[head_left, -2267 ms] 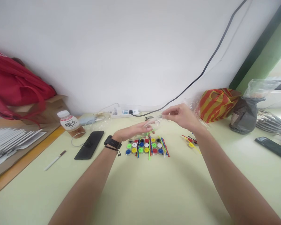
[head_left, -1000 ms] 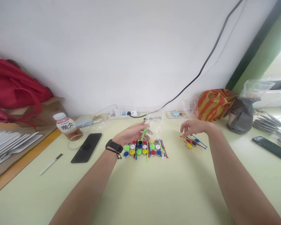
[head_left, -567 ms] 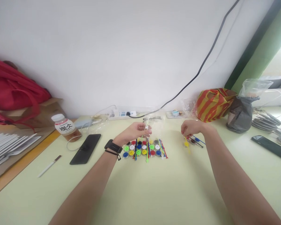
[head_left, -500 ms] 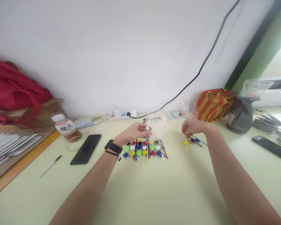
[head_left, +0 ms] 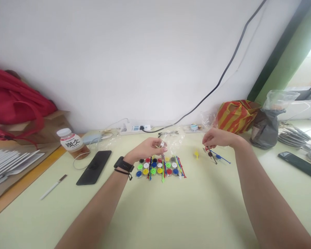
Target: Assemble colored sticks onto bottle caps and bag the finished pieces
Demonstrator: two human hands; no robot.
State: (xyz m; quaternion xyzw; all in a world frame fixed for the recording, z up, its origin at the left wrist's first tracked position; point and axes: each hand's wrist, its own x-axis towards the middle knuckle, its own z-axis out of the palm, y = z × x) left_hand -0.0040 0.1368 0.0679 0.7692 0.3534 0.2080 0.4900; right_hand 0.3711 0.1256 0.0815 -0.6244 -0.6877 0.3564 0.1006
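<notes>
My left hand (head_left: 148, 148), with a black watch on its wrist, is closed on the top of a clear plastic bag (head_left: 174, 142) held just above a block of small coloured pots and thin coloured sticks (head_left: 158, 167). My right hand (head_left: 217, 138) hovers to the right, its fingers pinched on a dark red stick (head_left: 210, 154) that hangs down. Below it on the table lie a blue stick (head_left: 221, 157) and a yellow piece (head_left: 196, 154).
A black phone (head_left: 93, 162), a capped drink bottle (head_left: 72, 143) and a white pen (head_left: 53, 186) lie to the left. A power strip (head_left: 134, 128) and glasses (head_left: 167, 133) sit by the wall. A striped bag (head_left: 235, 111), a grey bag (head_left: 267, 126) and another phone (head_left: 300, 165) are on the right.
My right hand left the bag, dropped to the sticks on the right and lifted with a dark red one pinched. My left hand kept hold of the bag.
</notes>
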